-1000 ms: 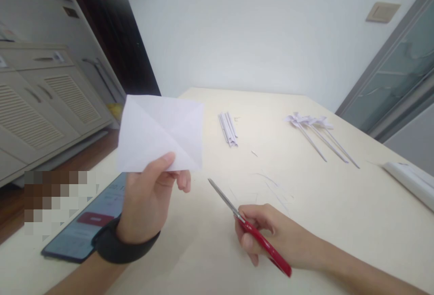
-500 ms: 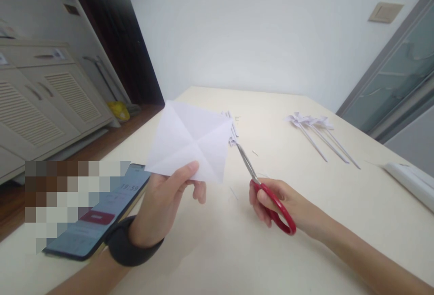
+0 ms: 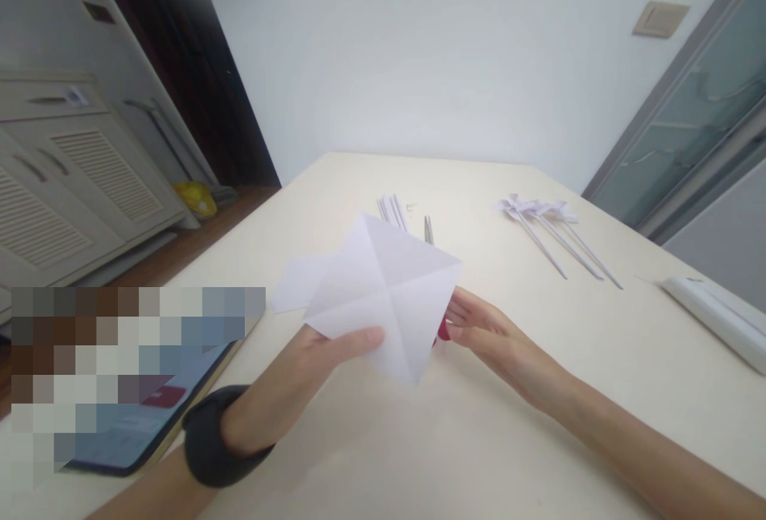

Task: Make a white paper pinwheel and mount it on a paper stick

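My left hand [image 3: 335, 352] pinches a square sheet of white paper [image 3: 383, 289] by its near edge, thumb on top. Creases cross the sheet from corner to corner. Scissors [image 3: 428, 230] lie on the table behind it, closed blades pointing to the wall, with a bit of red handle showing at the sheet's right edge. My right hand [image 3: 484, 325] is beside that handle with fingers stretched out, the tips partly hidden by the paper. Beyond the sheet are several thin paper sticks [image 3: 392, 211]. More white paper [image 3: 296, 282] lies flat to the left.
A phone [image 3: 137, 424], partly pixelated, lies at the left. Paper pinwheels [image 3: 527, 207] on sticks rest at the back right. A white roll-like object [image 3: 712, 321] is at the right edge. The table [image 3: 574, 440] meets a white wall.
The scissors have gone from my right hand to the table, and its fingers have opened. My left hand has moved the creased sheet right and closer. Another white paper on the left is now uncovered.
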The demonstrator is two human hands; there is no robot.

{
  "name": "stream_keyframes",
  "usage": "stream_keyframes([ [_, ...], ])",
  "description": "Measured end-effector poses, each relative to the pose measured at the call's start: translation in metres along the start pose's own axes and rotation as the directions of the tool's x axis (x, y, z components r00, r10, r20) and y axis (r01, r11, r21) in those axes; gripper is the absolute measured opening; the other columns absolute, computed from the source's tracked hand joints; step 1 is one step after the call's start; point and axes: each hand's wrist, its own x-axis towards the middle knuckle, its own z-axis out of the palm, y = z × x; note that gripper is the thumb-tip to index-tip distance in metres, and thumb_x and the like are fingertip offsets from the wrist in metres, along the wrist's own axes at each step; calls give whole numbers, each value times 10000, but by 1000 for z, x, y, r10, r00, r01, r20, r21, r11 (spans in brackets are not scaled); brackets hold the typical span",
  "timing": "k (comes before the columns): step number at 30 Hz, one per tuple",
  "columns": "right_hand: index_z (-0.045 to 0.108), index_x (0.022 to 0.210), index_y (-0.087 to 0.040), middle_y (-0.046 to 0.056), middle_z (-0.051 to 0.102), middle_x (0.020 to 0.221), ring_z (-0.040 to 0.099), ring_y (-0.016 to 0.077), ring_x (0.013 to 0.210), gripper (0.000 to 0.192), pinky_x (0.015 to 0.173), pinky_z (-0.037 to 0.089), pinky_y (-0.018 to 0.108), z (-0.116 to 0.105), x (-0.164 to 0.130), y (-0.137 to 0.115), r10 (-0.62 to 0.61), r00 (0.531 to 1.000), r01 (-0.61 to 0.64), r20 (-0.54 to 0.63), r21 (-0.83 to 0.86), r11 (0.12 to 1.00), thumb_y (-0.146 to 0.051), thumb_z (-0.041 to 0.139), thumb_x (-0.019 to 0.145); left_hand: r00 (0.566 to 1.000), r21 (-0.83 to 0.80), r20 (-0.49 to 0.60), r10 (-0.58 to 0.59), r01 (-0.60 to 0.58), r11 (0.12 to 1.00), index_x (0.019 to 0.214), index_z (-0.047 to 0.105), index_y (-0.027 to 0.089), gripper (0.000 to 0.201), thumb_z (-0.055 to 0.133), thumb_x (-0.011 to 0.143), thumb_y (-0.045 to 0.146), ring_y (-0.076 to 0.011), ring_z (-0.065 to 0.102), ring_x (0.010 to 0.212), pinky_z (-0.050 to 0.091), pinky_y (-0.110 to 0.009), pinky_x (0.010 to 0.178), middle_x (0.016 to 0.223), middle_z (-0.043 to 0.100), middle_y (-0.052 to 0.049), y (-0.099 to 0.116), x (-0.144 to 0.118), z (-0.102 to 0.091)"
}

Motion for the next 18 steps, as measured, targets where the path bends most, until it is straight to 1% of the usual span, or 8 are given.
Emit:
stream_keyframes([
  [3, 432, 1237, -243, 53, 496, 1230, 455, 178, 1109, 508, 950, 336, 353, 1, -1, -1, -27, 999, 28, -23, 29, 999, -50, 431, 767, 1000, 5, 13, 1, -1, 1000, 897, 674, 232, 141, 578, 793, 230, -251, 572, 1038, 455, -374, 906, 1066, 667, -29, 1, 1, 2],
  [6, 436, 1228, -237, 46, 502, 1210, 467, 181, 1089, 505, 927, 362, 350, 1, -4, 2, -8, 1000, 8, -2, 9, 1000, -48, 404, 761, 994, 18, 97, -49, 47, 999, 988, 655, 250, 218, 598, 780, 216, -251, 610, 976, 485, -381, 864, 1041, 679, -30, 0, -2, 3],
  [7, 449, 1213, -232, 46, 511, 1191, 480, 183, 1067, 476, 910, 379, 348, 0, -5, 3, 11, 1000, -11, 3, -38, 999, -60, 400, 772, 989, 29, 129, -76, 73, 997, 1009, 648, 260, 241, 604, 776, 213, -247, 623, 949, 496, -379, 843, 1023, 685, -27, 0, -3, 2],
  [9, 500, 1147, -220, 47, 530, 1150, 498, 187, 1029, 381, 890, 396, 345, -2, -7, 7, 26, 1000, -29, -17, -205, 978, -97, 398, 801, 980, 68, 156, -126, 117, 991, 1018, 644, 272, 255, 611, 772, 214, -237, 639, 913, 509, -366, 817, 990, 697, -16, -1, -7, 0],
  [12, 543, 1041, -211, 47, 537, 1127, 495, 187, 1019, 286, 905, 393, 333, -5, -7, 12, -56, 998, 32, -37, -469, 883, -107, 413, 809, 978, 151, 128, -162, 142, 978, 1034, 634, 290, 268, 611, 774, 226, -222, 631, 936, 504, -342, 823, 1015, 690, 4, -2, -9, -1],
  [13, 539, 1029, -211, 48, 536, 1122, 497, 186, 1014, 277, 898, 402, 329, -5, -7, 13, -80, 997, 56, -25, -514, 856, -102, 417, 806, 979, 172, 125, -160, 137, 976, 1054, 622, 300, 284, 608, 778, 233, -222, 623, 954, 500, -338, 829, 1040, 682, 9, -1, -8, 1],
  [15, 518, 1034, -216, 50, 546, 1086, 517, 187, 975, 261, 842, 443, 322, -4, -5, 14, -113, 993, 82, -22, -551, 830, -116, 423, 812, 981, 197, 135, -137, 109, 974, 1078, 606, 310, 307, 605, 777, 252, -228, 614, 973, 498, -340, 833, 1067, 672, 12, 0, -7, 6],
  [18, 481, 1070, -234, 48, 572, 1001, 549, 193, 887, 235, 723, 488, 318, -6, -1, 13, -117, 990, 51, -77, -579, 814, -205, 404, 850, 988, 197, 131, -86, 59, 979, 1071, 613, 287, 314, 616, 757, 277, -250, 611, 977, 495, -355, 840, 1069, 673, -2, 3, -5, 16],
])
